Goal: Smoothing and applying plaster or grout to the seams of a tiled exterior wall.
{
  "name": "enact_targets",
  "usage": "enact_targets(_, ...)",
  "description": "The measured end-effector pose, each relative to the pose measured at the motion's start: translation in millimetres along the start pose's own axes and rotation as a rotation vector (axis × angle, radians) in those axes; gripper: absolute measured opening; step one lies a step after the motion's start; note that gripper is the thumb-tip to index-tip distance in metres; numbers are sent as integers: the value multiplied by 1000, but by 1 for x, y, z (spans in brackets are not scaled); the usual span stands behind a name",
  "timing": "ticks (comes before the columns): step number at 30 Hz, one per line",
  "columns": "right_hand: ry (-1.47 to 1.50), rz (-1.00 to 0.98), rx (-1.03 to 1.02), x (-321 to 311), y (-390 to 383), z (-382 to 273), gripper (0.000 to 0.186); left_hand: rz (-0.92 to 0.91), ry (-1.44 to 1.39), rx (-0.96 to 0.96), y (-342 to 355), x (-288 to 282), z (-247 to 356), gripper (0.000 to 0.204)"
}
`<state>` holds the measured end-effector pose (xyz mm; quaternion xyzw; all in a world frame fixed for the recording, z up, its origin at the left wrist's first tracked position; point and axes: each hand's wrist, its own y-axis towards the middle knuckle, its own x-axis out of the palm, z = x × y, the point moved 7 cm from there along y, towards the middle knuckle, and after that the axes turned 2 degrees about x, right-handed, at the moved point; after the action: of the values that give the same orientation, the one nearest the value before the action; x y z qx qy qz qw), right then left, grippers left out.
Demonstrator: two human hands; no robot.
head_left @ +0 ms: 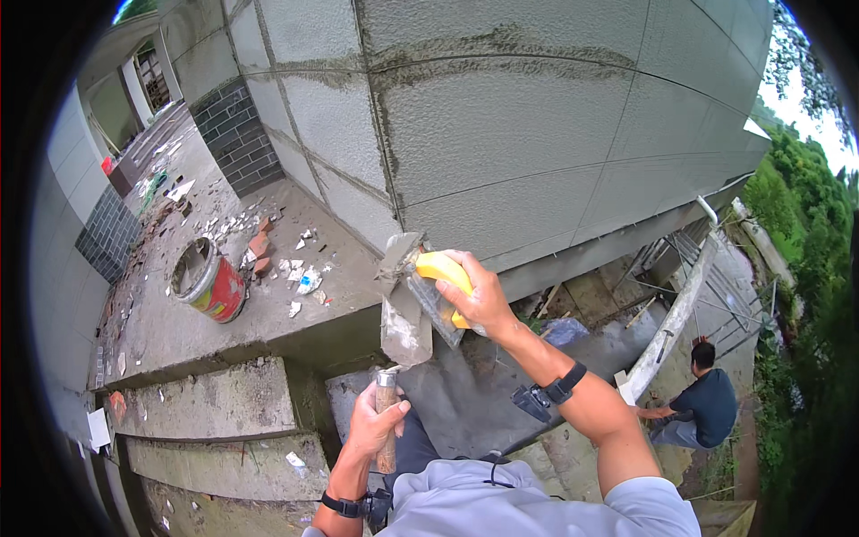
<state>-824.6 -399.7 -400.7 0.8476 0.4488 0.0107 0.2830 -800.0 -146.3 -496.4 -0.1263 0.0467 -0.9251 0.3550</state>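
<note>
My left hand is closed round the wooden handle of a trowel, whose grey, mortar-smeared blade points up and away from me. My right hand grips the yellow handle of a plastering float. The float is tilted, and its plate overlaps the trowel blade in view; whether the two touch I cannot tell. Wet grey mortar sits at the far end of the tools, close to the bottom corner of the grey textured wall. Darker mortar bands run along some of the wall's joints.
On the ledge at left stands a red and yellow bucket, with broken bricks and white scraps nearby. Concrete steps descend at lower left. To the right, a person in a dark shirt is beside a pale pole and metal frames.
</note>
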Motion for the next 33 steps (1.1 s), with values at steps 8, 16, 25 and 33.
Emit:
enact_targets(8,-239,-143,223,-39,-90,50,44,-38,-16,-57,8,5,-21,35)
enact_targets(16,-10,-205,418,-47,-56,-21,46,84,300,65,24,-2,-18,31)
enact_targets(25,-339,-121,321,-7,-41,18,42,166,723,244,33,34,-9,38)
enact_targets(33,-469,-272,304,16,-59,40,38,382,581,207,52,4,-17,37)
